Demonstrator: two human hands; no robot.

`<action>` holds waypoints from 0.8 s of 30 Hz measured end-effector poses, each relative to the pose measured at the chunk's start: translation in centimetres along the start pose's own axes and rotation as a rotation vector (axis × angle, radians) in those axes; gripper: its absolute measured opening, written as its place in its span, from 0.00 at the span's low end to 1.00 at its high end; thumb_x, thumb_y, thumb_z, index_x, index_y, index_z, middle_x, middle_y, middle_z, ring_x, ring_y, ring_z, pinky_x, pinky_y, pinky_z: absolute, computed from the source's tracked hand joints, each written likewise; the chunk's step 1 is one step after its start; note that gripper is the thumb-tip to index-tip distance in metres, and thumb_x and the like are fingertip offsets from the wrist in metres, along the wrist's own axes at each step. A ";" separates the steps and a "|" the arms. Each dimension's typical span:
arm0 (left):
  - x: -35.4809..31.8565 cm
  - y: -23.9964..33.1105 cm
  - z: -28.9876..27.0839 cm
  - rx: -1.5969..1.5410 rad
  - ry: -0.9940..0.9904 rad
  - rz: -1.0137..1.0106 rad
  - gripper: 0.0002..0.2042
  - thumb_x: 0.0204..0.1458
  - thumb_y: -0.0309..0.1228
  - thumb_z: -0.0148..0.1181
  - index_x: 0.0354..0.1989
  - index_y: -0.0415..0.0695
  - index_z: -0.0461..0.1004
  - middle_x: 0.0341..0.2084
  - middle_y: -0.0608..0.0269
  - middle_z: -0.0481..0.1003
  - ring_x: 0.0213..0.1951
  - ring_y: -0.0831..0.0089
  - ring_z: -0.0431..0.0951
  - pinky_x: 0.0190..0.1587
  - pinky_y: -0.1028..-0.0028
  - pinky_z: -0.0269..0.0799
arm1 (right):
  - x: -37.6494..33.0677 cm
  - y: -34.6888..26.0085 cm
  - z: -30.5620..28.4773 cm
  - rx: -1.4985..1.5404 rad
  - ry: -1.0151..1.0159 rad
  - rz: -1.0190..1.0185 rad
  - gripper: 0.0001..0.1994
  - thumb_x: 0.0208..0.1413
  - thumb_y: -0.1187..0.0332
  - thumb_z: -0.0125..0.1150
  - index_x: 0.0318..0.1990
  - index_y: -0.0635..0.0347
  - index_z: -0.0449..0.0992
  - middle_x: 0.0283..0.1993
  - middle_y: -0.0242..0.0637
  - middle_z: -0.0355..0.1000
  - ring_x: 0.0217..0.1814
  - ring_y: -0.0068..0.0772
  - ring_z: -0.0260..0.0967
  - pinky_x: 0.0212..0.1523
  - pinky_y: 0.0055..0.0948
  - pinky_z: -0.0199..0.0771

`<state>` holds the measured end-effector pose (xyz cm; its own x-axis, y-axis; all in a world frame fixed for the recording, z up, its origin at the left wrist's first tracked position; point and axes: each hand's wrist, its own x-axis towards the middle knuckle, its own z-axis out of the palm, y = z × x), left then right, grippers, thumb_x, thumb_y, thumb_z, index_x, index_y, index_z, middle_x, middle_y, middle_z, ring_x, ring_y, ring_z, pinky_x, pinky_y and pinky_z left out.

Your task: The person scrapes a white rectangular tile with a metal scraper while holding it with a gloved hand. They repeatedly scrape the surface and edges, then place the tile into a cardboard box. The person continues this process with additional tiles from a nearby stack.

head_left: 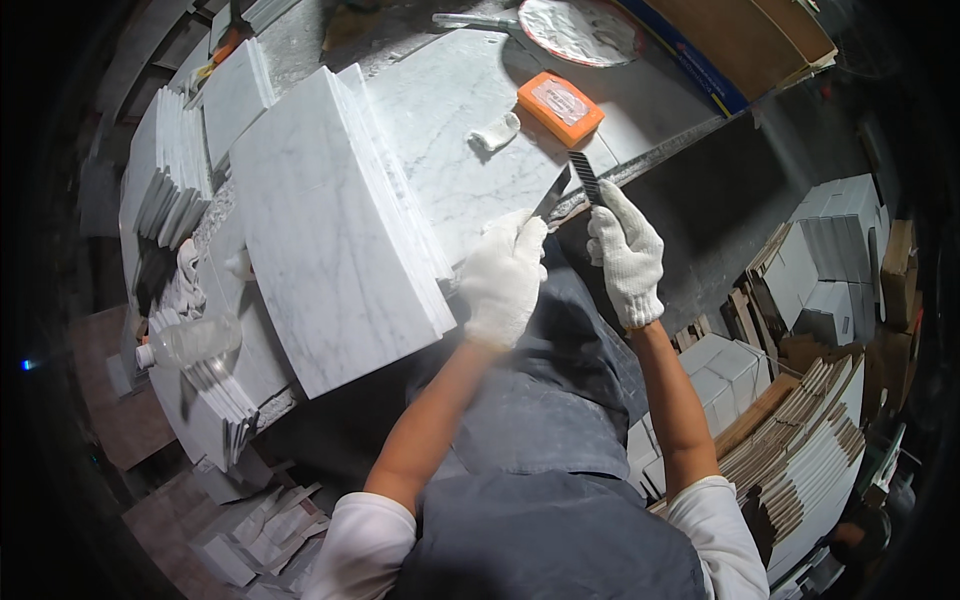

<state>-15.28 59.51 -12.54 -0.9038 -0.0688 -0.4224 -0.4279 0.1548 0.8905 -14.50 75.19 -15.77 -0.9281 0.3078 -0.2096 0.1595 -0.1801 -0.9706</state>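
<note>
Both my hands wear white knit gloves and are held just in front of the marble worktop's near edge. My left hand (503, 275) is closed round a thin flat metal blade (554, 195), whose handle the glove hides. Opposite it, my right hand (627, 252) grips a narrow dark strip with slanted ridges (583, 177); its exact kind is unclear. The tips of the two pieces come close together, and I cannot tell whether they touch. Just beyond them lies an orange block (561, 109) with a pale top, beside a small crumpled white scrap (495, 132).
Large marble tiles (330, 240) lean stacked left of my left hand, with smaller tile stacks (170, 170) further left. A clear plastic bottle (195, 341) lies there. At the back sit a round tub of white paste (580, 32) and a cardboard box (740, 45). Packed boxes (835, 240) stand right.
</note>
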 end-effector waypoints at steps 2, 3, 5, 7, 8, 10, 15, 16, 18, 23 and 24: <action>-0.4 0.8 0.0 -0.088 0.008 -0.049 0.17 0.63 0.36 0.59 0.53 0.35 0.78 0.32 0.61 0.77 0.29 0.78 0.78 0.30 0.76 0.75 | 0.3 0.5 0.2 -0.073 -0.021 -0.029 0.20 0.68 0.67 0.62 0.65 0.63 0.74 0.33 0.25 0.72 0.26 0.14 0.64 0.26 0.17 0.66; -0.4 1.2 0.0 -0.134 0.014 -0.071 0.18 0.63 0.37 0.59 0.52 0.34 0.78 0.31 0.62 0.77 0.28 0.81 0.77 0.28 0.78 0.74 | 0.4 0.8 0.4 -0.131 -0.040 -0.053 0.20 0.68 0.67 0.62 0.65 0.63 0.75 0.33 0.24 0.73 0.26 0.13 0.63 0.27 0.17 0.66; -0.4 1.6 -0.2 -0.112 0.003 -0.106 0.19 0.63 0.38 0.59 0.52 0.34 0.78 0.30 0.61 0.77 0.25 0.80 0.77 0.29 0.78 0.73 | 0.4 1.1 0.6 -0.244 -0.114 -0.137 0.18 0.68 0.69 0.62 0.63 0.62 0.77 0.36 0.24 0.74 0.29 0.13 0.65 0.30 0.17 0.68; -0.2 1.7 -0.4 -0.113 -0.001 -0.106 0.19 0.62 0.38 0.60 0.52 0.34 0.78 0.30 0.61 0.77 0.24 0.79 0.76 0.29 0.79 0.73 | 0.6 1.2 0.7 -0.412 -0.248 -0.302 0.17 0.68 0.70 0.62 0.62 0.60 0.78 0.40 0.24 0.75 0.33 0.13 0.66 0.33 0.17 0.69; 0.0 1.7 -0.5 -0.125 -0.005 -0.093 0.19 0.62 0.38 0.60 0.52 0.34 0.78 0.30 0.61 0.77 0.24 0.79 0.76 0.29 0.79 0.73 | 0.5 1.1 0.4 -0.499 -0.342 -0.401 0.17 0.67 0.70 0.62 0.62 0.60 0.79 0.40 0.25 0.76 0.33 0.13 0.66 0.34 0.17 0.70; 0.2 1.4 -0.5 -0.145 -0.010 -0.095 0.18 0.62 0.38 0.60 0.52 0.34 0.78 0.30 0.62 0.77 0.24 0.79 0.76 0.28 0.80 0.72 | 0.9 0.9 0.2 -0.386 -0.209 -0.226 0.16 0.67 0.70 0.62 0.61 0.61 0.79 0.40 0.29 0.79 0.32 0.14 0.67 0.33 0.18 0.71; 0.7 1.0 -0.7 -0.171 -0.009 -0.111 0.18 0.62 0.37 0.61 0.51 0.34 0.78 0.30 0.62 0.77 0.24 0.79 0.77 0.28 0.79 0.73 | 1.2 0.3 0.2 -0.581 -0.277 -0.358 0.17 0.67 0.69 0.62 0.62 0.60 0.78 0.46 0.31 0.80 0.36 0.14 0.70 0.38 0.17 0.73; 0.7 1.0 -0.7 -0.180 -0.008 -0.106 0.18 0.62 0.37 0.60 0.51 0.34 0.78 0.30 0.62 0.77 0.24 0.79 0.77 0.28 0.79 0.73 | 1.1 0.2 0.3 -0.696 -0.354 -0.386 0.17 0.67 0.70 0.63 0.61 0.60 0.78 0.47 0.31 0.80 0.37 0.14 0.70 0.39 0.17 0.74; 0.7 0.9 -0.7 -0.199 -0.012 -0.100 0.18 0.62 0.36 0.60 0.52 0.34 0.78 0.31 0.61 0.77 0.25 0.79 0.77 0.28 0.79 0.73 | 1.0 -0.1 0.5 -0.306 -0.224 -0.014 0.17 0.66 0.72 0.63 0.61 0.61 0.78 0.46 0.33 0.80 0.43 0.18 0.73 0.46 0.20 0.75; 0.6 0.8 -0.7 -0.198 -0.008 -0.082 0.17 0.63 0.36 0.59 0.52 0.34 0.77 0.32 0.61 0.78 0.26 0.78 0.78 0.29 0.78 0.73 | 0.0 -0.4 1.0 -0.423 -0.285 -0.143 0.16 0.67 0.70 0.62 0.61 0.59 0.79 0.43 0.34 0.79 0.41 0.21 0.74 0.45 0.23 0.74; 0.7 0.8 -0.7 -0.209 -0.018 -0.067 0.17 0.63 0.36 0.59 0.52 0.34 0.77 0.32 0.61 0.78 0.26 0.78 0.78 0.29 0.78 0.74 | -0.3 -0.4 0.8 -0.420 -0.325 -0.109 0.17 0.67 0.67 0.63 0.60 0.61 0.79 0.38 0.28 0.77 0.32 0.15 0.69 0.35 0.20 0.73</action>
<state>-16.22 58.94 -12.01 -0.8740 -0.0536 -0.4830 -0.4802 -0.0571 0.8753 -14.58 74.41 -15.19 -0.9924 -0.0134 -0.1227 0.1156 0.2466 -0.9622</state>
